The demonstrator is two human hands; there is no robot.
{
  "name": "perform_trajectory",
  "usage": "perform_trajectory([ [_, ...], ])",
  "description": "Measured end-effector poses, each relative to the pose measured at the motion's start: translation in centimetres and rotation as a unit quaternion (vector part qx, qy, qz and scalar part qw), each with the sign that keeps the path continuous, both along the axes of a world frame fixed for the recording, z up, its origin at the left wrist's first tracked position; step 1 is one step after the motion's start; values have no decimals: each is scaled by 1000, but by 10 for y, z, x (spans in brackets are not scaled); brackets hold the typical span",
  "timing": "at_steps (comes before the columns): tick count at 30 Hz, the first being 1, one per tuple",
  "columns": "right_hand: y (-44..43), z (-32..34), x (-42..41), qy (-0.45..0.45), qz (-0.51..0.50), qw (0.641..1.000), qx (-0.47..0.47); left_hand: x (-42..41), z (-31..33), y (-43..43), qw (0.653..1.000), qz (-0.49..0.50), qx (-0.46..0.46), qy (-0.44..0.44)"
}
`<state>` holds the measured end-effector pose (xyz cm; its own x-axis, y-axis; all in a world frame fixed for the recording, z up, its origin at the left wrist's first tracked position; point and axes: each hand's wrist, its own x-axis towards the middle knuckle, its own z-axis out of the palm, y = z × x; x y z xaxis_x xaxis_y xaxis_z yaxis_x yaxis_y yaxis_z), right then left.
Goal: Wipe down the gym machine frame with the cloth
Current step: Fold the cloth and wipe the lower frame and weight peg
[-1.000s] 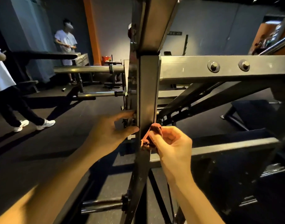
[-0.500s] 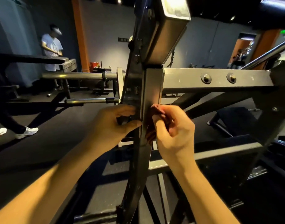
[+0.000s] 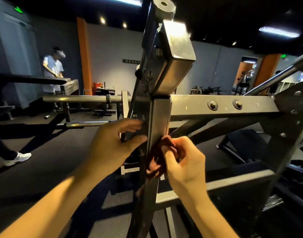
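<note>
The grey steel upright post (image 3: 158, 121) of the gym machine frame rises straight in front of me, and a bolted horizontal beam (image 3: 221, 105) runs off it to the right. My right hand (image 3: 185, 162) grips a bunched reddish-brown cloth (image 3: 156, 158) and holds it against the post's front face below the joint. My left hand (image 3: 113, 143) grips the post's left side at about the same height, thumb on the front edge and fingers round the back.
Diagonal braces (image 3: 216, 127) and a lower crossbar (image 3: 224, 182) cross behind my right hand. Two round bars (image 3: 82, 99) stick out to the left. One person stands at a bench (image 3: 53, 73) at far left; another person's shoe (image 3: 18, 158) is on the dark floor.
My right hand carried the cloth up the post from a lower spot and now holds it a little lower again. My view has tilted up. The walking person has moved left.
</note>
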<state>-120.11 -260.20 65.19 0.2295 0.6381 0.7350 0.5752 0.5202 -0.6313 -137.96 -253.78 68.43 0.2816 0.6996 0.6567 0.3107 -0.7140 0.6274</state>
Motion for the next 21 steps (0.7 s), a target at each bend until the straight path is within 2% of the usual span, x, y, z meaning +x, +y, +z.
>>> perform_trajectory([
  [2,3,13,5,-4,12,1000,7,4,2,-3,1000,-7,3,2],
  [6,16,80,13,36,5,993,113,10,6,-5,999,-16,16,-26],
  [8,17,76,11,65,10,993,99,10,9,-6,999,-9,25,-19],
  [13,5,33,23,64,52,996,-45,9,16,-10,998,34,48,28],
  [19,-3,76,53,119,27,991,50,15,24,-22,991,71,113,-4],
  [21,7,79,65,125,8,991,47,17,19,-26,984,97,151,6],
])
